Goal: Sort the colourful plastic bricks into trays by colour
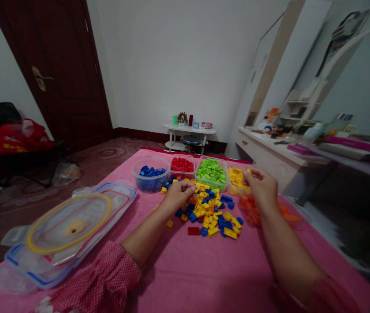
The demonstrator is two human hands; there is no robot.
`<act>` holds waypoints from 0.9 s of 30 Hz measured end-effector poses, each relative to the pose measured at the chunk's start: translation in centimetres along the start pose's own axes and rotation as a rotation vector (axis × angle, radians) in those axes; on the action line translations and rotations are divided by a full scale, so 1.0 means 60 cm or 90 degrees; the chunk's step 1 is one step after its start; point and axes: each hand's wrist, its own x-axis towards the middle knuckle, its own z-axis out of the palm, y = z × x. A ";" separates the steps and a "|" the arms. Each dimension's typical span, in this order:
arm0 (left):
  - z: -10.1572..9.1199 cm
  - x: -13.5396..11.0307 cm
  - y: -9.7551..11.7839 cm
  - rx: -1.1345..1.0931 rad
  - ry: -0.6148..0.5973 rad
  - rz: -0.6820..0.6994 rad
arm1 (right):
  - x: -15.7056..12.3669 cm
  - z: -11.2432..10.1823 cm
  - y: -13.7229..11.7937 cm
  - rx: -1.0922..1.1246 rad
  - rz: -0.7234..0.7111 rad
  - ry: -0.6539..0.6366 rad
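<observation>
A mixed pile of yellow, blue and a few red toy building bricks (208,213) lies on the pink cloth. Over the pile's left side is my left hand (181,192), its thumb and fingers pinched together; whatever they hold is hidden. My right hand (263,188) is raised at the edge of the clear box of yellow bricks (237,179), fingertips closed, and I cannot make out what is between them. Under my right wrist stands a box of orange bricks (250,213), partly covered by the arm. A red brick (193,231) lies at the pile's near edge.
Behind the pile stand a round tub of blue bricks (151,174), a box of red bricks (182,165) and a box of green bricks (212,173). Stacked clear lids (70,226) lie on the left of the pink cloth (185,274). A white dresser (269,152) stands right.
</observation>
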 end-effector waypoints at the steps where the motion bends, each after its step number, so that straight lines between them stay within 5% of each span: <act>1: 0.001 0.000 -0.001 0.005 0.001 0.005 | 0.007 -0.008 0.000 -0.006 -0.010 0.022; 5: 0.001 0.002 -0.005 0.030 -0.001 0.019 | 0.007 -0.025 -0.036 -0.002 -0.046 0.028; 10: 0.000 0.004 -0.011 0.032 -0.002 0.033 | -0.017 -0.019 -0.106 -0.073 -0.293 0.097; 15: 0.003 0.009 -0.027 0.044 -0.011 0.062 | 0.020 -0.021 -0.070 -0.309 -0.433 0.163; 18: 0.002 0.012 -0.036 0.090 -0.024 0.079 | 0.045 -0.026 -0.032 -0.460 -0.409 0.087; 22: 0.001 0.010 -0.035 0.205 -0.011 0.102 | 0.035 -0.018 -0.033 -0.470 -0.392 -0.006; 27: 0.002 -0.003 -0.020 0.371 -0.044 0.199 | -0.011 0.012 -0.052 -0.617 -0.313 -0.319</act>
